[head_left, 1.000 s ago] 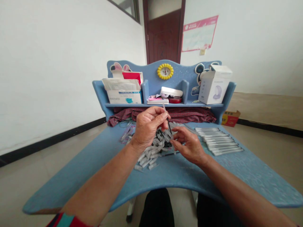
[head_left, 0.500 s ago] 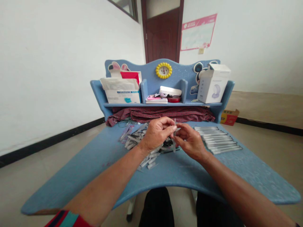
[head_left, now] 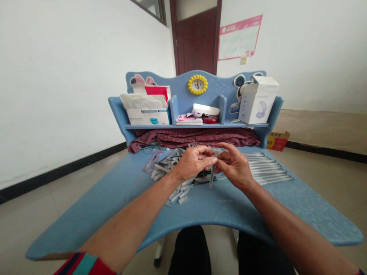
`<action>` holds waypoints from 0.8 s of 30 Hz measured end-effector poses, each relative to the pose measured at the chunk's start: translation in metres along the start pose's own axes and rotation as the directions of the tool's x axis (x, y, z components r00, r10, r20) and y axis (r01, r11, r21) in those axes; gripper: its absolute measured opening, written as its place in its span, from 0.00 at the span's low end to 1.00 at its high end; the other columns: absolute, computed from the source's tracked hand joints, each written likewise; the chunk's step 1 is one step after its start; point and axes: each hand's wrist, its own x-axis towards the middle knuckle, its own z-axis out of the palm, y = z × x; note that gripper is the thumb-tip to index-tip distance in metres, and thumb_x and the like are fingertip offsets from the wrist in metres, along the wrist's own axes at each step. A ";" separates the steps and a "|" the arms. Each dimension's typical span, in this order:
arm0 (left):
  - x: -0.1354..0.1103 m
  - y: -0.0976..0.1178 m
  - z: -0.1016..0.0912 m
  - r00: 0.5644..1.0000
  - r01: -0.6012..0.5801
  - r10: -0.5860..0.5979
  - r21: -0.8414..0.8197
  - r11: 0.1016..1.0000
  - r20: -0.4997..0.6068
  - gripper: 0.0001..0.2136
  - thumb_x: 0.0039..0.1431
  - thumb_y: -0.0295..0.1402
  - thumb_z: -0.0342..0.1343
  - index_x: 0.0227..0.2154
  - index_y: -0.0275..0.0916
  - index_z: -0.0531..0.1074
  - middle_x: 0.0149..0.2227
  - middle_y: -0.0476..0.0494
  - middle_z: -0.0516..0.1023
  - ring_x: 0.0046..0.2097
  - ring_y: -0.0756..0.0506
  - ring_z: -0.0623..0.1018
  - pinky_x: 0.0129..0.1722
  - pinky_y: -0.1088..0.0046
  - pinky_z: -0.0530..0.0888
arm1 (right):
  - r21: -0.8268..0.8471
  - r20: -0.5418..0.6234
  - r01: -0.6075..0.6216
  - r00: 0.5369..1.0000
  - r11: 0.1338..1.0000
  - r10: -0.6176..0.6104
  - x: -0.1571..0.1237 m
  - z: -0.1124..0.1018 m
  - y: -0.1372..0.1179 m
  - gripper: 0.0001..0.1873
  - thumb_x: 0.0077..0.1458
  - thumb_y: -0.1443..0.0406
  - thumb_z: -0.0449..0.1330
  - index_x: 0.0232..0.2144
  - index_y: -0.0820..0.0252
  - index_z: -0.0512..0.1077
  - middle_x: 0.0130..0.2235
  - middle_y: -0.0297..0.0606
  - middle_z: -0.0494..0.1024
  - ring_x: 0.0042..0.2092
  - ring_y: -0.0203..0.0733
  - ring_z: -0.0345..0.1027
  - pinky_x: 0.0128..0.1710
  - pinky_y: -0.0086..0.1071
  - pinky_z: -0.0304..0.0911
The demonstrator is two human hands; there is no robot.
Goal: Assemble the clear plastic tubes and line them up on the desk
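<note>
Left hand point(head_left: 196, 163) and right hand point(head_left: 235, 168) pinch clear tube point(head_left: 211, 180) above desk point(head_left: 120, 187). Pen row point(head_left: 268, 170) near back right corner; small parts point(head_left: 184, 193) heaped left of pens.

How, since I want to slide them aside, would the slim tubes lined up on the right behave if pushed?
The slim tubes would probably roll, being long and seemingly round. They look stiff, lying straight, and probably light, being thin.

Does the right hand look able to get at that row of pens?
Probably yes: the right hand is just beside the row of pens, nothing visibly between them, though it seems occupied with a clear piece.
</note>
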 end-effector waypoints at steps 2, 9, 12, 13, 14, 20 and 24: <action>0.001 -0.002 -0.001 0.998 0.036 -0.036 -0.005 0.999 0.043 0.12 0.45 0.33 0.61 0.32 0.33 0.70 0.21 0.53 0.71 0.21 0.54 0.69 0.22 0.80 0.66 | 0.009 -0.031 -0.014 0.999 1.000 0.015 0.001 -0.001 -0.001 0.20 0.49 0.62 0.61 0.45 0.55 0.62 0.23 0.26 0.71 0.21 0.33 0.67 0.22 0.29 0.66; 0.002 -0.013 0.004 0.963 0.177 -0.159 -0.066 0.982 0.216 0.12 0.44 0.28 0.58 0.35 0.33 0.69 0.28 0.47 0.76 0.20 0.54 0.70 0.18 0.80 0.64 | 0.059 -0.105 -0.037 0.994 0.998 0.043 0.003 -0.001 -0.004 0.19 0.45 0.60 0.64 0.38 0.58 0.64 0.21 0.26 0.70 0.19 0.32 0.65 0.19 0.27 0.63; 0.002 -0.011 0.003 0.967 0.171 -0.164 -0.022 0.985 0.195 0.09 0.44 0.28 0.58 0.31 0.32 0.71 0.23 0.49 0.74 0.18 0.55 0.69 0.17 0.81 0.63 | 0.051 -0.123 -0.041 0.991 0.998 0.048 0.005 -0.004 -0.004 0.20 0.45 0.58 0.64 0.39 0.59 0.64 0.20 0.27 0.71 0.19 0.33 0.66 0.18 0.27 0.63; 0.002 -0.010 0.002 0.971 0.160 -0.157 -0.002 0.987 0.178 0.07 0.44 0.28 0.58 0.29 0.32 0.72 0.21 0.50 0.73 0.17 0.54 0.69 0.17 0.81 0.62 | 0.040 -0.136 -0.045 0.989 0.998 0.050 0.006 -0.006 -0.003 0.20 0.46 0.57 0.63 0.39 0.59 0.64 0.21 0.28 0.72 0.18 0.34 0.66 0.19 0.27 0.62; 0.003 -0.008 0.001 0.976 0.150 -0.150 0.017 0.989 0.160 0.05 0.44 0.28 0.58 0.27 0.32 0.72 0.19 0.52 0.71 0.17 0.54 0.69 0.17 0.81 0.62 | 0.025 -0.146 -0.055 0.988 0.998 0.058 0.008 -0.009 -0.001 0.20 0.47 0.56 0.62 0.40 0.59 0.64 0.21 0.28 0.72 0.18 0.34 0.66 0.18 0.28 0.62; 0.005 -0.005 -0.007 0.990 0.144 -0.144 0.035 0.989 -0.003 0.04 0.42 0.27 0.59 0.23 0.32 0.72 0.15 0.54 0.69 0.16 0.55 0.68 0.16 0.82 0.60 | -0.454 0.076 -0.068 0.990 0.889 0.115 0.009 -0.023 0.018 0.08 0.52 0.62 0.55 0.29 0.60 0.71 0.21 0.32 0.72 0.18 0.33 0.63 0.19 0.27 0.57; 0.006 -0.005 -0.009 0.990 0.138 -0.136 0.033 0.990 -0.036 0.03 0.43 0.27 0.59 0.23 0.33 0.71 0.14 0.54 0.69 0.16 0.55 0.67 0.17 0.82 0.60 | -0.789 0.361 0.189 0.913 0.585 0.192 0.004 -0.020 0.018 0.08 0.51 0.68 0.56 0.28 0.56 0.75 0.24 0.36 0.76 0.27 0.39 0.69 0.27 0.29 0.56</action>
